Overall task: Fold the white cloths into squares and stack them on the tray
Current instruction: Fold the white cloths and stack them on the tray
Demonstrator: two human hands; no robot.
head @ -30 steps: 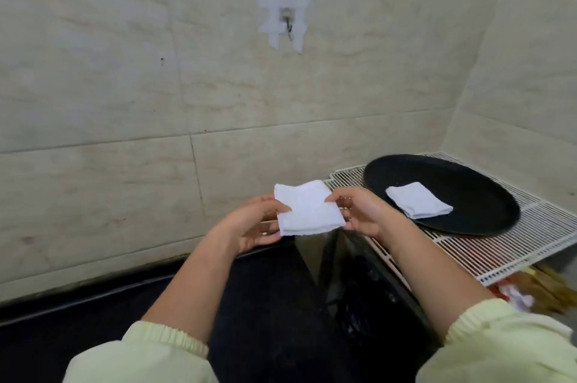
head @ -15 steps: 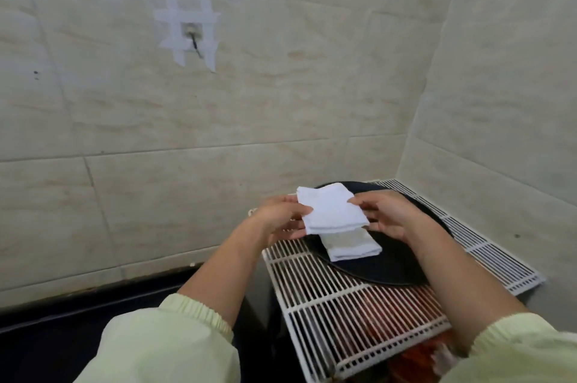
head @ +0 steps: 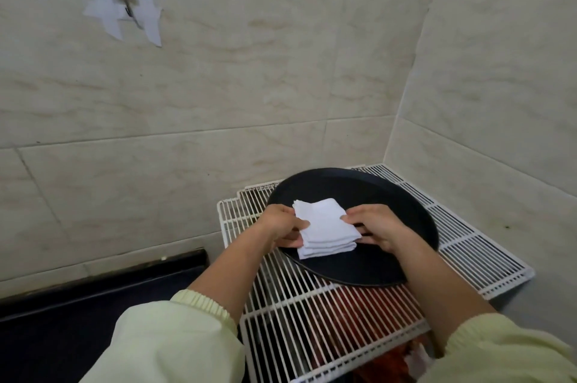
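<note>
A folded white cloth [head: 324, 222] is held square over the round black tray [head: 390, 195]. My left hand [head: 282, 225] pinches its left edge and my right hand [head: 376, 225] pinches its right edge. Just beneath it another folded white cloth [head: 324, 250] lies on the tray, with only its near edges showing. The held cloth sits on or just above that lower one; I cannot tell whether they touch.
The tray rests on a white wire rack [head: 477, 245] in a tiled corner. Red packaging [head: 359, 311] shows through the rack below. A taped hook [head: 125, 1] hangs on the wall at upper left. A dark floor [head: 62, 320] lies to the left.
Both hands carried the folded cloth rightward from beside the rack to over the tray and lowered it onto the cloth lying there. My view turned toward the corner.
</note>
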